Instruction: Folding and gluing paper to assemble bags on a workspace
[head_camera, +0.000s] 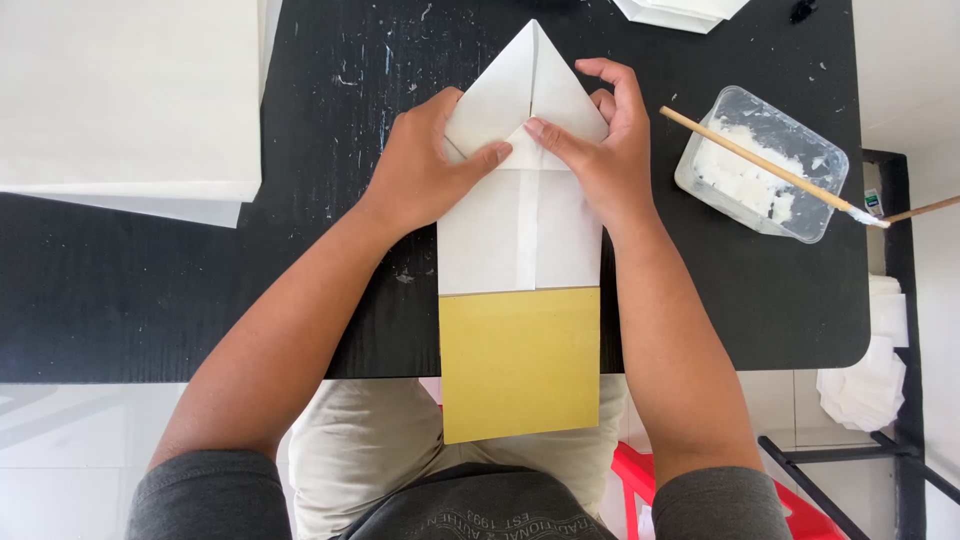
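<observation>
A white folded paper piece (520, 235) lies lengthways on the black table (200, 290), its far end folded into a point. A mustard-yellow rectangular board (520, 365) sticks out from under it over the table's near edge. My left hand (425, 170) presses on the paper's left folded corner, thumb flat along the crease. My right hand (600, 145) presses on the right folded corner, index finger and thumb meeting the left thumb at the middle seam.
A clear plastic tub of white paste (760, 165) stands at the right, with a wooden-handled brush (770, 168) lying across it. A stack of large white sheets (130, 100) covers the table's far left. More white paper (680, 10) lies at the far edge.
</observation>
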